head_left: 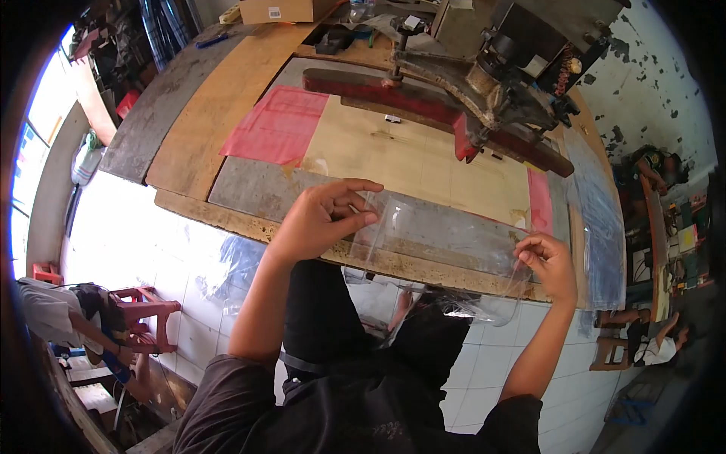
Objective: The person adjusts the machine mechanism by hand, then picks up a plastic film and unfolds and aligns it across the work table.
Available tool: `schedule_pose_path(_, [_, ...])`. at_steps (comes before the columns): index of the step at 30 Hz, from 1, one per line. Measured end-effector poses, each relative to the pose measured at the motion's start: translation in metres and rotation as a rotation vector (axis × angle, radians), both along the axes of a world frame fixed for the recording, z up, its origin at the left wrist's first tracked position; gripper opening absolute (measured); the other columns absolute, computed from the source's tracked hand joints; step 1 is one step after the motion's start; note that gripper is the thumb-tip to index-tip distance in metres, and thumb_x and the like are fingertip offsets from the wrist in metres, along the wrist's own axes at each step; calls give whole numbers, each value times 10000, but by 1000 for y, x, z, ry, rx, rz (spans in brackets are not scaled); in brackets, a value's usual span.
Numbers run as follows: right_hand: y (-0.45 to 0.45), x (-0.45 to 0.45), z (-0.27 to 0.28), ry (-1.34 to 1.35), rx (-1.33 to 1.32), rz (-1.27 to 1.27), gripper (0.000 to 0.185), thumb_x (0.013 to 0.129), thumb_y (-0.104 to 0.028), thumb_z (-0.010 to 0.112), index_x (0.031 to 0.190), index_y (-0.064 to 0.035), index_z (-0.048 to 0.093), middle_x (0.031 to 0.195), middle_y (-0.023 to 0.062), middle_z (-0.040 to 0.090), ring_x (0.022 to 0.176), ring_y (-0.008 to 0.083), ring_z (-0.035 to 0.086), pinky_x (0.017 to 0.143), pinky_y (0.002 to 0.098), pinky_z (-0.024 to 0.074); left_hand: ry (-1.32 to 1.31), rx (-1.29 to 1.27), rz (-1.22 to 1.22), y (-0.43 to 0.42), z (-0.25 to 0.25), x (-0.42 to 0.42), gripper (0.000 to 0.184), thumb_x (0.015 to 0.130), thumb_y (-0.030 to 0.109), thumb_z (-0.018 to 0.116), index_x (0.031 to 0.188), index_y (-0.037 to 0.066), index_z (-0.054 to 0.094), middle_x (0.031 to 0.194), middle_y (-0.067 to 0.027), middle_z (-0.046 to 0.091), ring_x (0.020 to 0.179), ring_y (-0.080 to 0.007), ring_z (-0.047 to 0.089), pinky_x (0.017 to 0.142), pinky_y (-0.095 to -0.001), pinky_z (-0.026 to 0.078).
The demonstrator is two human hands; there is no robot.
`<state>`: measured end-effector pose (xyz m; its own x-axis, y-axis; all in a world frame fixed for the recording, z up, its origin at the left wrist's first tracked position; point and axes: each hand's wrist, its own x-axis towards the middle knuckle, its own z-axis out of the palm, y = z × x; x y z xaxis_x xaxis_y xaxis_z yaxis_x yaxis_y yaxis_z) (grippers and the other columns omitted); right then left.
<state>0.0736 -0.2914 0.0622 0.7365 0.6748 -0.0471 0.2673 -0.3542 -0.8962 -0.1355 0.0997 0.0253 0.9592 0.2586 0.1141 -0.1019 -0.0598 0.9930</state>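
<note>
A clear plastic sheet (446, 234) spans between my two hands over the table's front edge, its lower part hanging above my lap. My left hand (333, 216) pinches its left side, thumb and fingers close together. At the right, my right hand (546, 261) has its fingertips closed on the other side. Beyond the sheet lies a pale yellow board (408, 163) with a red patch (276, 125) at its left end and a narrower red strip (539, 200) at its right. Above the board extends the red bar (393, 98) of a machine.
The machine's metal arm (446, 72) stands at the back. A stack of clear plastic (597, 219) lies at the table's right end. A cardboard box (276, 10) and a blue pen (212, 41) are at the back left. Other people sit at far left and right.
</note>
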Motion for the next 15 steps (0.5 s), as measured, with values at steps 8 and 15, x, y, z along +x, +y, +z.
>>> schedule_pose_path(8, [4,13,7,-51,-52,148,97,953,-26,770,954,29,690,842,70,725,790,152,726,757,303,573,40,33,-7,0,8,-2,421,963,38,770,1366,-1,658,934,-27,762,845,-39,679,763,-217,517])
schedule_pose_path(15, [3,14,9,-52,-2,141,116,953,-36,770,917,19,674,830,66,719,766,144,712,732,293,563,40,85,-8,0,10,-3,390,982,39,730,1363,0,661,955,-57,787,862,-54,698,796,-237,543])
